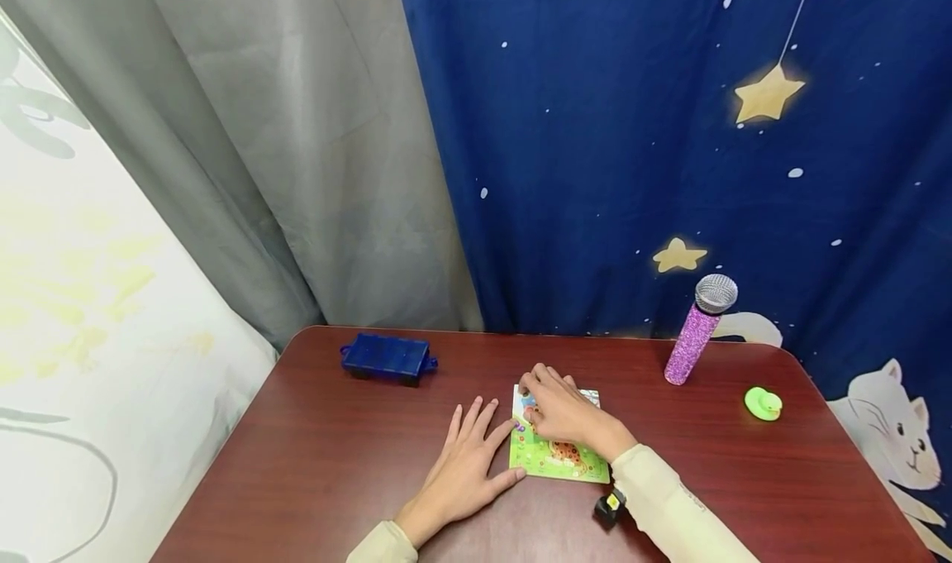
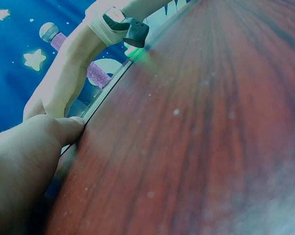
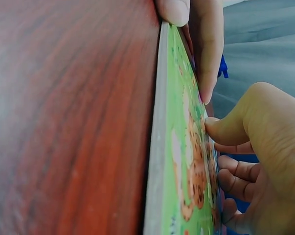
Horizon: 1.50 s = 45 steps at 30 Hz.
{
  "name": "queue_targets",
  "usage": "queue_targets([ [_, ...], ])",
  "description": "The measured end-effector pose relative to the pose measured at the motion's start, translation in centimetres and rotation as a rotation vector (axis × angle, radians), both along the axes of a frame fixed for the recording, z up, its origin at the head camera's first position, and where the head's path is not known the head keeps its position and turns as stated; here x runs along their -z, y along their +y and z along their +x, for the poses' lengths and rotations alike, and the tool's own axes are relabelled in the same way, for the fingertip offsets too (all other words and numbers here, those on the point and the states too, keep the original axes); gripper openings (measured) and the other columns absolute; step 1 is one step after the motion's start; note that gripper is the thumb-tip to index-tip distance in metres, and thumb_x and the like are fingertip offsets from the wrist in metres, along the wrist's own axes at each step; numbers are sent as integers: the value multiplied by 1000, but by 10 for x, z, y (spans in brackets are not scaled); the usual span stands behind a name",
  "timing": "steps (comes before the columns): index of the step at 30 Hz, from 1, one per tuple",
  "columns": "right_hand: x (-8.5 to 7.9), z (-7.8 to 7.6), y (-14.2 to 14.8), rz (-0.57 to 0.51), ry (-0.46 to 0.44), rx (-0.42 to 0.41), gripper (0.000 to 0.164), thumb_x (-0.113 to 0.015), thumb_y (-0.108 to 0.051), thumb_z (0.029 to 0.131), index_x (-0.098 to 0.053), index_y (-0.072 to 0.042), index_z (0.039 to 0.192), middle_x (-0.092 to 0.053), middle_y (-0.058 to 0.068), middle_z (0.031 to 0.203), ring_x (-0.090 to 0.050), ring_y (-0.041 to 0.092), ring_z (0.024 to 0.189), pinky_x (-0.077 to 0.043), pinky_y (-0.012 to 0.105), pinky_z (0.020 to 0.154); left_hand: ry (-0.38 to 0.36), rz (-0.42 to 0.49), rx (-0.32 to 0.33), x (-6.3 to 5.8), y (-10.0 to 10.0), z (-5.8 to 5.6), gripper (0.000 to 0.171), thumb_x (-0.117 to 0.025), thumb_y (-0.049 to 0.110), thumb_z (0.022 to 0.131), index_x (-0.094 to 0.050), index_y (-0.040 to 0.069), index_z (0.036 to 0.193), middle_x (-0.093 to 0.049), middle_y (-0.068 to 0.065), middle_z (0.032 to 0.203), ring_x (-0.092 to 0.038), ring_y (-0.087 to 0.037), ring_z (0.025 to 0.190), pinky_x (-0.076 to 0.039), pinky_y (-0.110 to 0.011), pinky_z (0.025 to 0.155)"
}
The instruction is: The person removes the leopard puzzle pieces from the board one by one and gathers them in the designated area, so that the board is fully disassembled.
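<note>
A thin, square picture board (image 1: 554, 465), light green with a spotted orange animal printed on it, lies flat on the table. My left hand (image 1: 464, 464) rests palm down beside it, fingers spread, with the thumb and index fingertip touching its left edge. In the right wrist view, the left thumb (image 3: 175, 11) lies at the board's corner. Over the board's upper left part is my right hand (image 1: 568, 410), its fingers bent and thumb and fingertips down on the printed face. Whether a small piece sits between those fingers is hidden.
On the brown table (image 1: 320, 464), a dark blue toy wagon (image 1: 387, 356) stands at the back left. A toy microphone (image 1: 693, 340) with a glittery purple handle stands at the back right, near a green rubber duck (image 1: 763, 403). Grey and blue curtains (image 1: 595, 174) hang behind.
</note>
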State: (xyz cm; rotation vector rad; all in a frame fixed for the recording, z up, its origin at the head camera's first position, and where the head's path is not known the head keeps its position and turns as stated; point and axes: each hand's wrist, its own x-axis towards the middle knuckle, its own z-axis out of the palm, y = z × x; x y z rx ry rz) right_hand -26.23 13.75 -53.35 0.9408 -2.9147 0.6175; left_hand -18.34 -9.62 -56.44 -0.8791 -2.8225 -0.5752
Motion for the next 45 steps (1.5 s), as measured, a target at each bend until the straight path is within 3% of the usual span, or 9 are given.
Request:
queue_targets([
  [7,-2,0,-2,10,-15,8,23,-76,-13,98,-65,-15,117,-51,-2,108,-49,17,100,-37,37,76,7,3,2,0,-1,1,74,-63,68,103,-61,20,159,-40,-18,173,-25,-44,166,-14,-72,131],
  [17,-12,0,-5,20,-114,35,31,-75,-6,89,-64,-15,116,-52,-3,106,-46,15,93,-34,39,78,30,4,14,3,-1,-1,74,-59,70,104,-60,22,159,-41,-19,173,-26,-46,165,-15,-73,129],
  [25,-11,-3,-1,-41,-129,26,24,-76,-5,97,-67,-13,118,-57,2,112,-53,20,101,-40,44,83,8,19,19,1,-1,-3,73,-63,67,103,-60,20,159,-40,-21,173,-27,-47,164,-15,-74,129],
  [35,-9,-4,3,-90,-152,16,24,-77,0,97,-68,-13,116,-57,2,111,-54,20,101,-40,45,84,2,87,-21,-4,13,-9,43,-71,40,104,-73,22,143,-52,-23,161,-36,-53,157,-20,-86,120],
  [45,-7,-6,-1,-72,-117,36,25,-64,4,95,-64,-14,113,-55,1,107,-53,21,98,-37,43,81,12,105,-31,-1,16,-9,41,-69,43,106,-74,26,143,-51,-21,163,-33,-52,159,-16,-86,121],
])
